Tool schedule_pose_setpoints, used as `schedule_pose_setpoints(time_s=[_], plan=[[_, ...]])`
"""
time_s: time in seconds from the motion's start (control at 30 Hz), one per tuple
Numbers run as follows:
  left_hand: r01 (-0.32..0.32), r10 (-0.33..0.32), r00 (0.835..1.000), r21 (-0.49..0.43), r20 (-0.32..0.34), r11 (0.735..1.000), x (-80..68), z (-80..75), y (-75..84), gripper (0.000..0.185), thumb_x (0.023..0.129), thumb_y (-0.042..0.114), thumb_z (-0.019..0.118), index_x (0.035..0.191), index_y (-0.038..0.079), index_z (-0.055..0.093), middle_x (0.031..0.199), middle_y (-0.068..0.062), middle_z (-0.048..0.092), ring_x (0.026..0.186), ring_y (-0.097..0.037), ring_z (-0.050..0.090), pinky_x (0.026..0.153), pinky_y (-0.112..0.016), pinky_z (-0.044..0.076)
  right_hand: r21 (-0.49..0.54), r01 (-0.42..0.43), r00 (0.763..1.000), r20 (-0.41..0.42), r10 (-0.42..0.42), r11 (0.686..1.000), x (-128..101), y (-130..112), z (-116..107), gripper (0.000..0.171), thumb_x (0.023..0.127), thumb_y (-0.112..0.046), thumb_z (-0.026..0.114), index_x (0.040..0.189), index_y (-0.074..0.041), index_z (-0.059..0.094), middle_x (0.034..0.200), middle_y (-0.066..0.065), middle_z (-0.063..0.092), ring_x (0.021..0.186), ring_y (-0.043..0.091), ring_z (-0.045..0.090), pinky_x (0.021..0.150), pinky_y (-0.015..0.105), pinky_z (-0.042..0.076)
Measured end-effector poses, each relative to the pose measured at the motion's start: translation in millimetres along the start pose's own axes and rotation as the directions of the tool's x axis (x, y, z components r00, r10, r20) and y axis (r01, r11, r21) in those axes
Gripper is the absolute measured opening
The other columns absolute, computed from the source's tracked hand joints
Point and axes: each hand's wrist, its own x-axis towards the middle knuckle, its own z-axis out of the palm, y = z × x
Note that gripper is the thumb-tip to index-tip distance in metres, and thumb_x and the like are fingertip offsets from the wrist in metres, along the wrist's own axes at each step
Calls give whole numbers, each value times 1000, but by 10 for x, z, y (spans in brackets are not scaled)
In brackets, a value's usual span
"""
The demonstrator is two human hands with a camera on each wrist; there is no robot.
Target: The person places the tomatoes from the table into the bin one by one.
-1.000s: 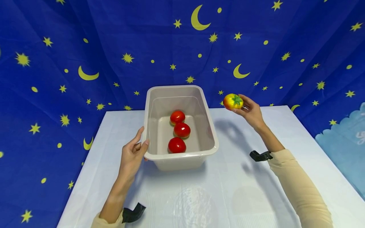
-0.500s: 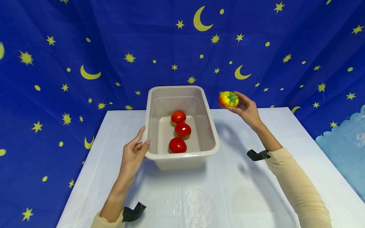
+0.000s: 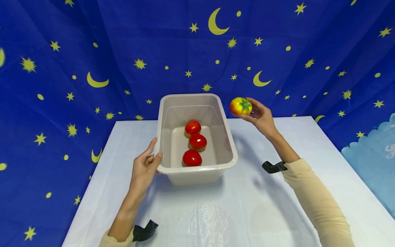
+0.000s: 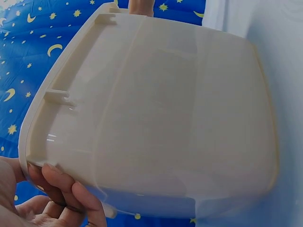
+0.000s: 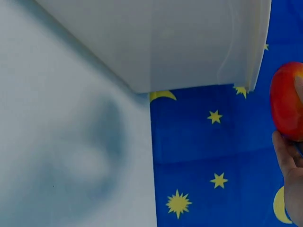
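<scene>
The right hand was raised off the table, palm turned toward the person, its forearm in a beige sleeve running back to about 5 o'clock. Its fingers and thumb were curled around a yellow-red tomato with a green stem cap, held in the air just beside the tub's far right corner, at about 2 o'clock from the tub's middle. In the right wrist view only the red edge of that tomato and a strip of the hand showed at the frame's right edge.

The left hand lay at about 8 o'clock from the tub's middle, thumb over the rim of the beige plastic tub and fingers against its left wall, gripping the near left corner. The left wrist view showed the fingers curled under the tub's lip.

The tub stood on a white table before a blue cloth with stars and moons. Three red tomatoes lay in a line on its floor, running from 12 to 6 o'clock.

Compared with a second before, the right hand and its tomato had moved left, toward the tub, from well off its right side to just beside the rim. The left hand, the tub and the three tomatoes inside had kept their places
</scene>
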Motion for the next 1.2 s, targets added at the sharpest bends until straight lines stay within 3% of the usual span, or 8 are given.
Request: schedule_pose_setpoints(time_s=[0.67,1.2], plan=[[-6,6,1000,-10,-9,1000,7,-1,-6,56,99,10,56,151,16,36,79,18,70,57,-4,53,53,-18,45,56,138,989,53,-141,989,37,-267,157,63,87,-4,72,144,-3,46,143,17,51,122,18,56,98,20,48],[-9,9,1000,-4,-12,1000,7,15,7,56,99,9,56,152,14,36,75,16,69,55,-4,52,52,-19,45,84,172,977,116,-181,981,35,-344,256,64,85,0,73,143,0,47,135,23,55,109,8,59,95,21,51]])
